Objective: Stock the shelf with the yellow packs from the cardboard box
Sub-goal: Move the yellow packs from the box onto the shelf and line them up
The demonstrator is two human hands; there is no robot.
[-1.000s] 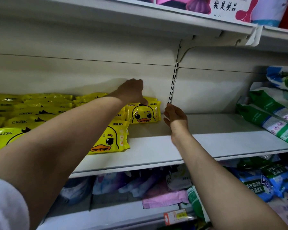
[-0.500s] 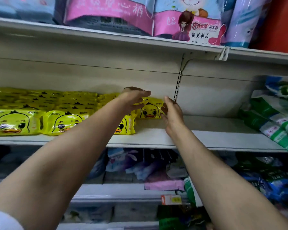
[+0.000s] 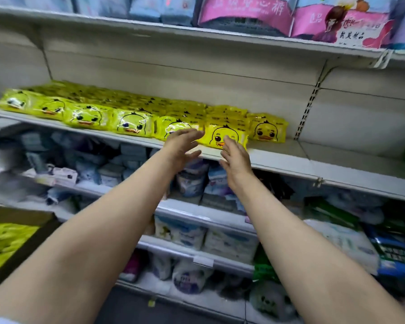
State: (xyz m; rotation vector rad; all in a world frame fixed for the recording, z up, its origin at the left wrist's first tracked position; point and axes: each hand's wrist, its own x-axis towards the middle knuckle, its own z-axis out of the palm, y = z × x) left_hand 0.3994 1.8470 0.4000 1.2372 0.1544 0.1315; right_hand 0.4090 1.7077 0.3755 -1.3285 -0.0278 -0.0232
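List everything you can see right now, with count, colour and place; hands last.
duck packs: many, yellow, in rows on the left and middle of the middle shelf
middle shelf: one, white, right part bare
cardboard box: one, brown, lower left, yellow packs inside
pink packs: several, top shelf
mixed packs: many, white, blue and green, lower shelves
left hand: open, holds nothing, in front of the duck packs
right hand: open, holds nothing, beside the left
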